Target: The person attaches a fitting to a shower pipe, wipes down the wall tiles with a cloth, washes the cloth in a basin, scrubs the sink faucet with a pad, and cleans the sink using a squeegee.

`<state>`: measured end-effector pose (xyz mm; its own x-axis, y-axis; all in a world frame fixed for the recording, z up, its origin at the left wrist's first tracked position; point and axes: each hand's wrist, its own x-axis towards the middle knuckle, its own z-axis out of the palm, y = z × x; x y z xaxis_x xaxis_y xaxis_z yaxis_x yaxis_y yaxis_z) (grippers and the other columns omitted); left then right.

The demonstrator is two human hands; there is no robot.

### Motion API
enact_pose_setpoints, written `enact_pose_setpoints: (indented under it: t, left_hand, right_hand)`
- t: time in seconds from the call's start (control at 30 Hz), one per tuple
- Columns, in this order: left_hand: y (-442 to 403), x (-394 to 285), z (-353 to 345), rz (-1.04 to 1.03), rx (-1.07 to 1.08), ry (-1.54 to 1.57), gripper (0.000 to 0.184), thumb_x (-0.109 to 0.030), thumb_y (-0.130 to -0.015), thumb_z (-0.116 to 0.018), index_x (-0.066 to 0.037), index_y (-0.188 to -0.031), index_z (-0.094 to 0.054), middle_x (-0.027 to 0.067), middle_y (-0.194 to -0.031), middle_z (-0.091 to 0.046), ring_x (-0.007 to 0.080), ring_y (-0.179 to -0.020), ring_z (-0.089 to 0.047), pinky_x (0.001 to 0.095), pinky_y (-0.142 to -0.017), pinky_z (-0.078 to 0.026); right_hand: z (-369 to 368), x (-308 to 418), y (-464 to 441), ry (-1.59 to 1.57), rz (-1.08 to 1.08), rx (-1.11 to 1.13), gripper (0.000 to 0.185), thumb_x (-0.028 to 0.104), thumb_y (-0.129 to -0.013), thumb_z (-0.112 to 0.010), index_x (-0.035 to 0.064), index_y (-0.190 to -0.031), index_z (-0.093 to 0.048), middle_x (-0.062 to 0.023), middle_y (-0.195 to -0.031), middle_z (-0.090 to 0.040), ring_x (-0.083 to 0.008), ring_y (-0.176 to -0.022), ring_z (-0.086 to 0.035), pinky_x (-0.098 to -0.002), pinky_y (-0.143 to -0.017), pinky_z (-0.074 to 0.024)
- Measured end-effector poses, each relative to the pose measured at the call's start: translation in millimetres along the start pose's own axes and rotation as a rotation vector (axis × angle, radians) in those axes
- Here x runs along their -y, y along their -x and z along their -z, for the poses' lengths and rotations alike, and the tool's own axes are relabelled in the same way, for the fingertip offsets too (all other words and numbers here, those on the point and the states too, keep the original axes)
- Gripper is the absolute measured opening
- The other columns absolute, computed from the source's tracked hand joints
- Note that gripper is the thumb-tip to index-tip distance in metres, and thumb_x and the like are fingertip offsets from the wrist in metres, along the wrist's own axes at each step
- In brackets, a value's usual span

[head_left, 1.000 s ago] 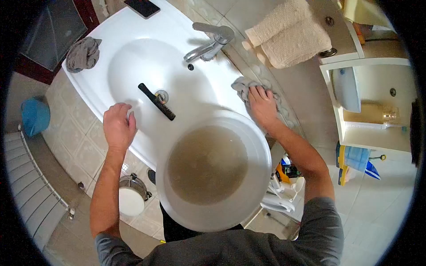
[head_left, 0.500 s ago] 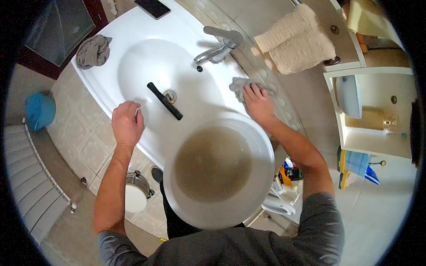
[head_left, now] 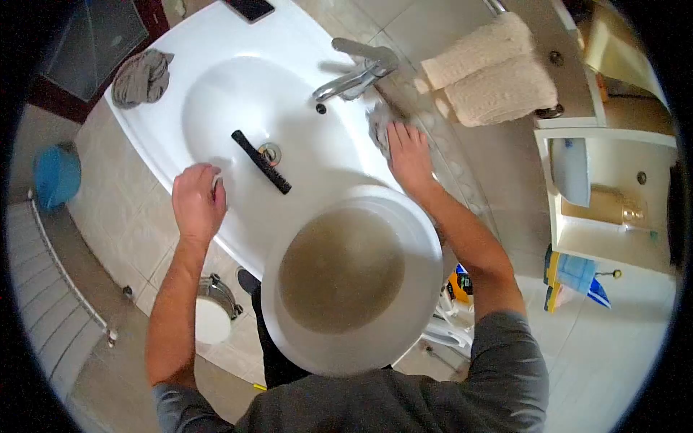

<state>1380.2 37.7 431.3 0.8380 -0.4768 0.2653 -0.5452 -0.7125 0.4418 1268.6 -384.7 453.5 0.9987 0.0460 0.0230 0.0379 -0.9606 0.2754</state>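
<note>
My right hand (head_left: 411, 159) is closed on a crumpled grey cloth (head_left: 379, 131), pressed against the back rim of the white sink (head_left: 209, 94) beside the tap (head_left: 357, 76). Over the front rim, my left hand (head_left: 196, 202) has its fingers curled in. A small pale bit shows at its fingertips, too small to name. A black comb (head_left: 260, 162) lies across the drain in the basin. Close to my body, a large white basin (head_left: 354, 353) of murky brownish water rests partly over the sink's near end.
Another grey cloth (head_left: 143, 79) is bunched on the sink's far left corner, and a phone (head_left: 249, 7) lies on the far rim. A beige towel (head_left: 498, 76) hangs at the right, above open shelves (head_left: 585, 231). A blue bucket (head_left: 58, 177) and a radiator (head_left: 58, 289) stand at the left.
My right hand has slid the grey cloth a little left and away from me along the back rim, towards the tap. My left hand stays curled over the front rim. The view has shifted slightly.
</note>
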Motion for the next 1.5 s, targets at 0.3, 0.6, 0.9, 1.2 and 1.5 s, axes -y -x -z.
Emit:
enact_pose_setpoints:
  t: [0.3, 0.6, 0.9, 1.2, 1.5]
  left_hand:
    - [3.0, 6.6, -5.6, -0.041, -0.129, 0.056, 0.016, -0.004, -0.073, -0.071, -0.007, -0.089, -0.067, 0.0087, -0.094, -0.067, 0.0288, -0.094, -0.063, 0.0422, -0.084, -0.047]
    - [6.7, 9.7, 12.0, 0.032, -0.075, 0.369, 0.029, -0.001, -0.077, -0.06, -0.006, -0.105, -0.068, 0.0127, -0.109, -0.066, 0.0318, -0.101, -0.063, 0.0406, -0.09, -0.05]
    - [368.4, 64.3, 7.2, 0.977, -0.066, 0.476, 0.029, -0.006, -0.085, -0.06, -0.006, -0.114, -0.067, 0.0131, -0.1, -0.067, 0.0239, -0.086, -0.063, 0.034, -0.081, -0.052]
    - [775.3, 95.7, 36.4, 1.478, 1.143, 0.167, 0.02, -0.012, -0.091, -0.057, -0.002, -0.098, -0.072, 0.0113, -0.087, -0.072, 0.0216, -0.075, -0.068, 0.0373, -0.067, -0.057]
    - [749.4, -32.9, 86.5, 1.92, -0.068, 0.763, 0.032, -0.019, -0.091, -0.06, -0.002, -0.117, -0.065, 0.0114, -0.096, -0.07, 0.0209, -0.071, -0.067, 0.0357, -0.059, -0.056]
  right_hand:
    - [3.0, -29.0, 37.0, -0.391, 0.078, 0.082, 0.05, 0.004, -0.077, -0.064, 0.0068, -0.127, -0.064, -0.0161, -0.129, -0.063, -0.0354, -0.116, -0.058, -0.0478, -0.102, -0.0438]
    - [213.5, 27.8, 73.6, -0.838, -0.637, -0.154, 0.039, 0.003, -0.08, -0.06, 0.0001, -0.118, -0.066, -0.0144, -0.096, -0.073, -0.0218, -0.081, -0.068, -0.0337, -0.077, -0.0537]
    - [272.2, 103.0, 166.4, -0.944, -0.763, 0.026, 0.043, 0.005, -0.08, -0.059, -0.0021, -0.123, -0.062, -0.0098, -0.099, -0.068, -0.0169, -0.086, -0.063, -0.0301, -0.077, -0.0512]
    - [173.0, 144.4, 190.7, -0.775, -0.241, 0.292, 0.042, 0.007, -0.092, -0.066, -0.0035, -0.131, -0.055, -0.0133, -0.105, -0.07, -0.0191, -0.097, -0.064, -0.0305, -0.087, -0.0492]
    - [200.3, 139.3, 185.4, -0.518, -0.035, 0.317, 0.053, 0.006, -0.089, -0.069, 0.0004, -0.138, -0.051, -0.0225, -0.14, -0.053, -0.0344, -0.132, -0.051, -0.0407, -0.109, -0.0409]
